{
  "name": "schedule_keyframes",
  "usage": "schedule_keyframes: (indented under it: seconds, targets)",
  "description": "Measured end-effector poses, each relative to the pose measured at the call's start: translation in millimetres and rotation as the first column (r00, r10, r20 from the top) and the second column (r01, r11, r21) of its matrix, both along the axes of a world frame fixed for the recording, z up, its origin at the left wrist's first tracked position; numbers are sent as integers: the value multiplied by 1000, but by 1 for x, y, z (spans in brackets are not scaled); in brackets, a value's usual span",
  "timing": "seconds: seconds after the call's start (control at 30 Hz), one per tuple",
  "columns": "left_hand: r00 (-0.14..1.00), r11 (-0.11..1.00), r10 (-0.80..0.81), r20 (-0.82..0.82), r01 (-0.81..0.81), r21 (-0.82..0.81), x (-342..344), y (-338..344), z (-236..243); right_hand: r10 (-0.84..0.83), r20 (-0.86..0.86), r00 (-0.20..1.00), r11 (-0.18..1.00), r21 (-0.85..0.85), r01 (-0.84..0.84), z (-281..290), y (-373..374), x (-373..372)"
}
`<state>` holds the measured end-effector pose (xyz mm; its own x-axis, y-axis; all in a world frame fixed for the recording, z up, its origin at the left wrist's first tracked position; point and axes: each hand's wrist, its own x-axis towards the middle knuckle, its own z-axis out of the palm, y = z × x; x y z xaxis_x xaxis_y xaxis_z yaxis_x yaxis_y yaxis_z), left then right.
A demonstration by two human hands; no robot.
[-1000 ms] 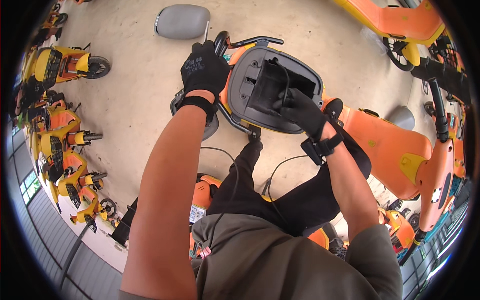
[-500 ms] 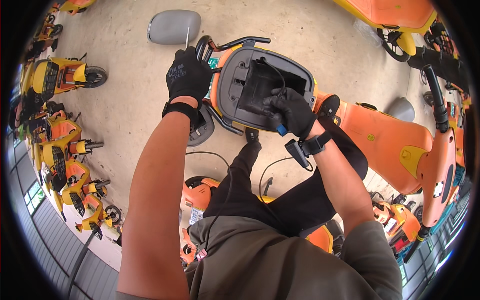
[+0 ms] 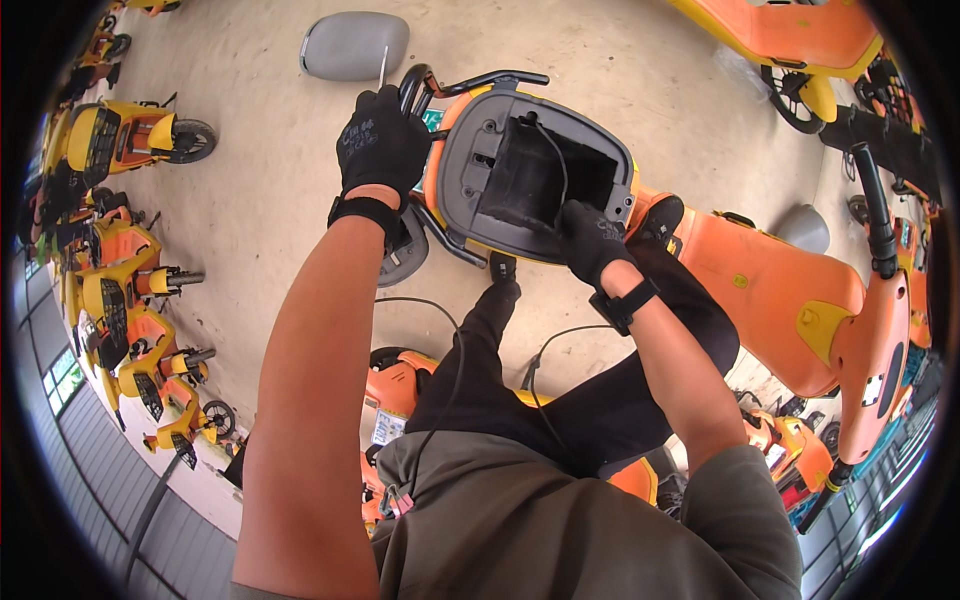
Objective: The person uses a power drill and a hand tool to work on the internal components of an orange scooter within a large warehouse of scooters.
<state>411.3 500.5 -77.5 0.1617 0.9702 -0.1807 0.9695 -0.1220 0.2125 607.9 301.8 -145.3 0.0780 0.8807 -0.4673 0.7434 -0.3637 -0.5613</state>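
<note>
An orange scooter [image 3: 755,285] stands before me with its seat off, showing a grey seat base [image 3: 460,190] around an open black compartment [image 3: 520,185]. A dark cable [image 3: 557,150] rises from the compartment's far side and runs down to my right hand [image 3: 592,240]. That hand, in a black glove, is closed on the cable at the near right rim, back of the hand up. My left hand [image 3: 382,142], gloved too, is closed beside the black rear rack [image 3: 415,90]. From it sticks the thin silver shaft of a screwdriver [image 3: 384,68]; its handle is hidden.
A grey seat pad [image 3: 355,47] lies on the floor beyond my left hand. Below that hand is a dark grey cover [image 3: 403,255], partly hidden. Yellow-orange scooters [image 3: 130,140] line the left side, with others at the right and behind. My feet stand close to the scooter.
My right hand has turned and shifted slightly right and down, pulling the cable straighter. The blue connector seen below it earlier is now hidden. My left hand still grips the screwdriver.
</note>
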Motion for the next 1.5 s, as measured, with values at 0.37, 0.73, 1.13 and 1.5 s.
schedule_keyframes:
  seconds: [0.37, 0.73, 1.13, 1.5]
  targets:
    - [1000, 1000, 2, -22, -2, -2, 1, 1, -2, -126, -160, 979, 979, -181, 97, 9, 5, -3]
    - [998, 998, -30, -53, 27, -48, 1, 1, 0, -344, -157, 926, 930, -195, 312, -15, -10, -2]
    - [999, 998, -29, -39, 27, -57, -3, 2, 1, -480, -585, 654, 816, -572, 87, -35, -8, 6]
    - [998, 997, -33, -55, 29, -72, 3, -2, 4, -109, -443, 890, 966, -257, -10, 18, 9, -20]
